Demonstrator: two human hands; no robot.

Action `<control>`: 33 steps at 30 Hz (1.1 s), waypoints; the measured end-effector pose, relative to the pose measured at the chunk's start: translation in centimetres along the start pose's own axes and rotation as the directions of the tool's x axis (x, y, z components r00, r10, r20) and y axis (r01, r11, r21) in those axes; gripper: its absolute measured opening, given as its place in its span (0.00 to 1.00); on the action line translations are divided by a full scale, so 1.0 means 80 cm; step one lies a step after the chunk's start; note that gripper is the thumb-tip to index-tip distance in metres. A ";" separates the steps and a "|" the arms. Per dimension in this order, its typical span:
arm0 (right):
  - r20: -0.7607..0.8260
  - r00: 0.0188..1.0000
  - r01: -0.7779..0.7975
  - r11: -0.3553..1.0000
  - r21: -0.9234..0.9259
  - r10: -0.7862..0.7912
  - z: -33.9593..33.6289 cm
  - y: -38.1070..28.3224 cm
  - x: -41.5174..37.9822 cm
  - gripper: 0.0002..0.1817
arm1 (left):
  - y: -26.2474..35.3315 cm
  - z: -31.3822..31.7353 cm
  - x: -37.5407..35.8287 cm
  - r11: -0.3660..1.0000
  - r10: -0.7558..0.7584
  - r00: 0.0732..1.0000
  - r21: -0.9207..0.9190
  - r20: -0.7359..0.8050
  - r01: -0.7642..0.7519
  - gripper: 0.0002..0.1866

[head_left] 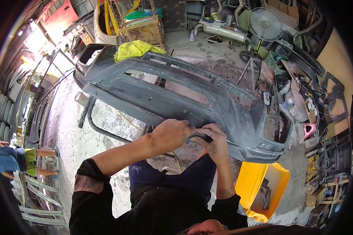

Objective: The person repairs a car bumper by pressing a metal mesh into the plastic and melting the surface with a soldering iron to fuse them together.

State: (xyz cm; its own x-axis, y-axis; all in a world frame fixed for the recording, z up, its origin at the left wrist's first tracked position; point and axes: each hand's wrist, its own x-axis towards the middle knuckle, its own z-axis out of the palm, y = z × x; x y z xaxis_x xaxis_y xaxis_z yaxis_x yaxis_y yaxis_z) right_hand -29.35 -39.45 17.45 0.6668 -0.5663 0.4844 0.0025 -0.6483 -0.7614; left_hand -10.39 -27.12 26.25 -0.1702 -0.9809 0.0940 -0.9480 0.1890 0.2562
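A grey-black car bumper (145, 94), its surface dusty and scuffed, lies across a stand in front of me. At its near lower edge my two hands meet. My right hand (215, 143) is closed round a small dark bent sheet that looks like sandpaper (200, 137). Pressed against it from the left is my left hand (172, 134), its fingers curled at the same sheet and partly hidden. A yellow-green cloth (136, 50) is draped over the bumper's far left edge.
To my lower right stands a yellow bin (247, 184) with dark pieces inside. A fan (264, 24), exhaust parts (223, 33) and piled clutter line the back and right. Another person (25, 160) is at the far left, near metal racks.
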 end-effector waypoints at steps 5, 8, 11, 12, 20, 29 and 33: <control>-0.011 1.000 0.014 1.000 0.015 -0.013 0.003 0.003 -0.001 0.22 | -0.009 0.000 -0.001 1.000 0.015 0.999 -0.011 0.032 -0.014 0.14; -0.026 0.999 0.024 1.000 0.015 -0.023 0.004 0.007 -0.002 0.22 | -0.013 0.005 0.005 0.999 0.027 0.999 -0.046 0.032 -0.025 0.14; -0.021 1.000 0.023 1.000 0.008 -0.023 0.003 0.006 -0.002 0.22 | -0.006 0.001 0.004 1.000 0.018 1.000 -0.017 0.026 -0.018 0.14; -0.011 1.000 0.020 1.000 0.005 -0.020 0.002 0.006 -0.001 0.22 | -0.003 0.000 0.003 1.000 0.012 0.999 0.003 0.031 -0.012 0.13; -0.013 1.000 -0.007 0.999 -0.033 0.007 0.002 0.004 -0.004 0.22 | -0.010 -0.005 0.005 0.999 0.010 0.998 -0.039 0.054 -0.008 0.11; -0.033 0.999 -0.011 1.000 -0.023 0.011 0.001 0.001 -0.006 0.22 | -0.006 0.000 0.007 0.999 0.031 0.998 -0.017 0.051 -0.030 0.13; -0.018 1.000 -0.026 1.000 -0.016 0.025 0.000 -0.002 -0.004 0.21 | -0.001 0.000 0.002 0.999 0.028 0.999 0.018 0.034 -0.029 0.14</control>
State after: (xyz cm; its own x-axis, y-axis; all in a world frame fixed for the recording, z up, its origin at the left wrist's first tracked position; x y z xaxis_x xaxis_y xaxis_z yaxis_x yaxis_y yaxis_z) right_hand -29.57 -39.15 17.36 0.6534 -0.5914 0.4725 -0.0264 -0.6416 -0.7666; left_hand -10.32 -27.28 26.23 -0.2057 -0.9762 0.0681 -0.9474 0.2161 0.2362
